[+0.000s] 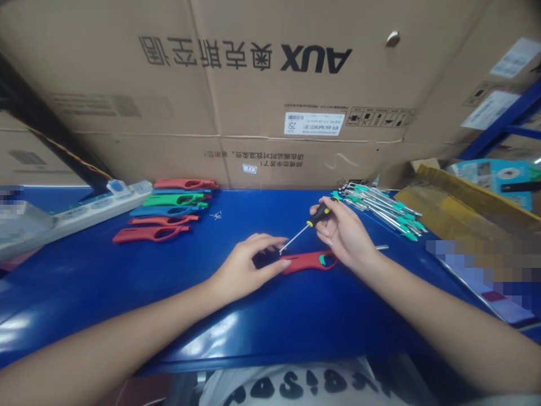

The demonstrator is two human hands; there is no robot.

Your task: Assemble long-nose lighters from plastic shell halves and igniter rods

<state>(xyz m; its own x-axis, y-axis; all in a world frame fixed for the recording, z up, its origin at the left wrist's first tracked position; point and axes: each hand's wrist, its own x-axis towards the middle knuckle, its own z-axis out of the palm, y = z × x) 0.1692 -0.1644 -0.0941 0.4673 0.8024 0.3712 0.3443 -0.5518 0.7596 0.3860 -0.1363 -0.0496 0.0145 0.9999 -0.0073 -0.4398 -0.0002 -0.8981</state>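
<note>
A red lighter handle (305,262) lies on the blue table in front of me, with a teal trigger (324,260) showing in its finger loop. My left hand (247,262) holds the handle's left end, the thumb pressed on it and the other fingers curved on the far side. My right hand (344,231) is wrapped round the black and yellow grip of a screwdriver (320,214). Its thin shaft slants down left, and the tip is close to the handle's left end, between my left thumb and forefinger. Whether a screw sits at the tip is too small to tell.
Several red, green and blue lighter handles (163,211) lie in a row at the left, by a white power strip (84,217). Small screws (217,215) lie near them. Metal lighter tubes with teal parts (382,208) are piled at the right. A large cardboard box (253,113) stands behind.
</note>
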